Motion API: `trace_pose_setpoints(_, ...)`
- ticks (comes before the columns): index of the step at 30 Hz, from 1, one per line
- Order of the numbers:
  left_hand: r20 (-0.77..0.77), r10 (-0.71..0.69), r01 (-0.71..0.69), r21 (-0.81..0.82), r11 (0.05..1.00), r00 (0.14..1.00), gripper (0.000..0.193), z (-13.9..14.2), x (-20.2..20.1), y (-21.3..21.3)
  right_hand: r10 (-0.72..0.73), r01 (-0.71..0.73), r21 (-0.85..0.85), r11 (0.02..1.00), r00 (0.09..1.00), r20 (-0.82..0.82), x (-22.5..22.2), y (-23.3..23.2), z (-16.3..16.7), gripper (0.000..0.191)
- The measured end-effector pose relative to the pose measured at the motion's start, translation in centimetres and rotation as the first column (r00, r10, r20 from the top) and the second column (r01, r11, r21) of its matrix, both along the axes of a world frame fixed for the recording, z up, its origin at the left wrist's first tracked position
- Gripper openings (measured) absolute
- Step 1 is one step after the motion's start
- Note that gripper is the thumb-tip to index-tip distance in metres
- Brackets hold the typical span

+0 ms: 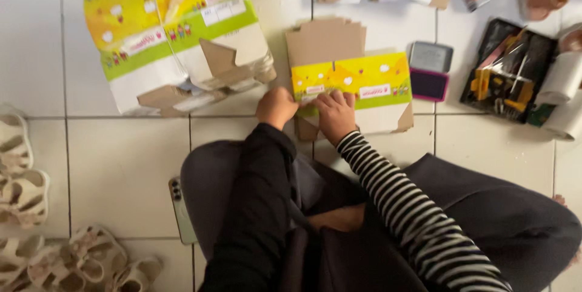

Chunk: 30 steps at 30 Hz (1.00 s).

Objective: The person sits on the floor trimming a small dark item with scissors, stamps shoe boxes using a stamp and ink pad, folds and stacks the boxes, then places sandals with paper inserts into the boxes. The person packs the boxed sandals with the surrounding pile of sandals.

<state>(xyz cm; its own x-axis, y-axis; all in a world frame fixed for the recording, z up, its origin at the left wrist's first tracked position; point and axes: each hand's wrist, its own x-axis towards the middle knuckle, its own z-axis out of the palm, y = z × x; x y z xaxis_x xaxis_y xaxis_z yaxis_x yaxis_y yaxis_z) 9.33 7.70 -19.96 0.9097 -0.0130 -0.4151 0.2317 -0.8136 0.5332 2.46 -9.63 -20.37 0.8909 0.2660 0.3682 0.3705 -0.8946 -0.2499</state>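
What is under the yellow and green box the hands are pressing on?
Under the yellow and green box lie plain brown cardboard flaps, sticking out above it on the white tile floor. The left hand and right hand cover its lower left edge, so that part is hidden.

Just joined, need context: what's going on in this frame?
A person sits cross-legged on a tiled floor, both hands on a flat yellow-and-green cardboard box lying in front of them. The left hand presses its left edge; the right hand, in a striped sleeve, lies flat on its lower front. A bundle of the same flat boxes lies to the left, a stamp pad and a black tool tray to the right, a phone by the knee.
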Motion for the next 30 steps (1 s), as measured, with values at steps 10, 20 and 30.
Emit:
trace_pose_setpoints(10, -0.051, -0.140, 0.146, 0.147, 0.978, 0.989, 0.034, 0.4, -6.1, -0.6, -0.376, 0.366, -0.175, 0.914, 0.926, -0.027, -4.3, -15.6, 3.0, 0.017)
trace_pose_setpoints(20, 0.047, -0.267, 0.265, 0.042, 0.963, 0.962, 0.050, 5.1, -7.8, -0.8, -0.161, 0.438, 0.217, 0.872, 0.676, -0.719, -7.0, -21.6, 7.3, 0.019)
trace_pose_setpoints(30, 0.570, 0.079, 0.130, -0.317, 0.939, 0.818, 0.055, 16.1, 0.5, -4.8, -0.090, 0.404, 0.648, 0.646, 0.883, -0.461, -1.4, -28.6, 15.1, 0.020)
